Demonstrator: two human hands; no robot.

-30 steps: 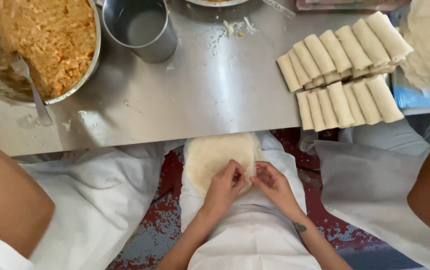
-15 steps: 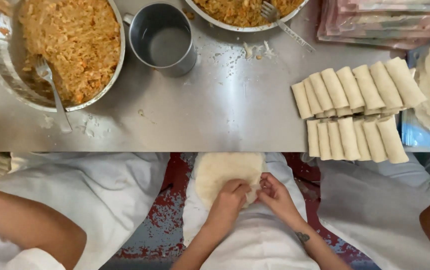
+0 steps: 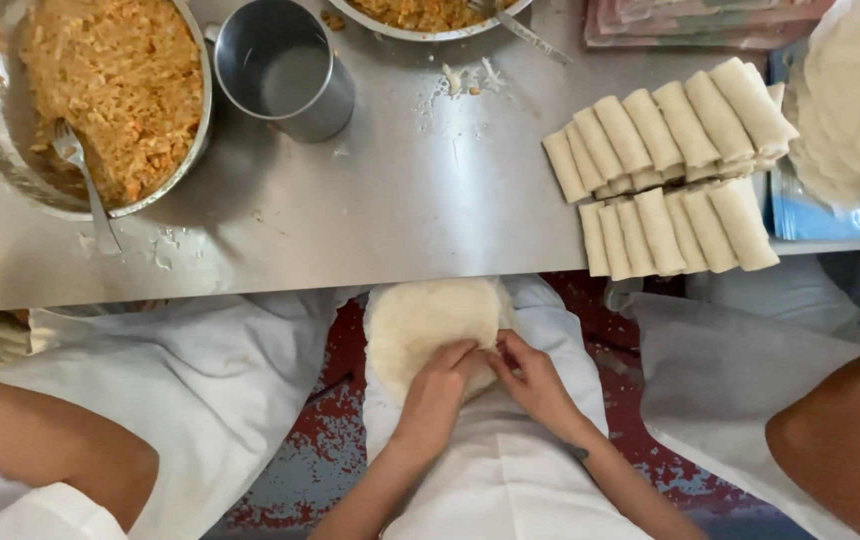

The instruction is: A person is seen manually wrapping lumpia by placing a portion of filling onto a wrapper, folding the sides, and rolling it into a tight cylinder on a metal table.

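Both hands — left (image 3: 437, 383) and right (image 3: 533, 380) — pinch the wrapper's (image 3: 420, 325) near edge over the lap, apparently peeling a sheet, below the table (image 3: 430, 220).

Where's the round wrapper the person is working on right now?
The round wrapper lies on the person's lap in the lower middle of the head view, just below the steel table's edge, with the left hand and right hand on its near edge.
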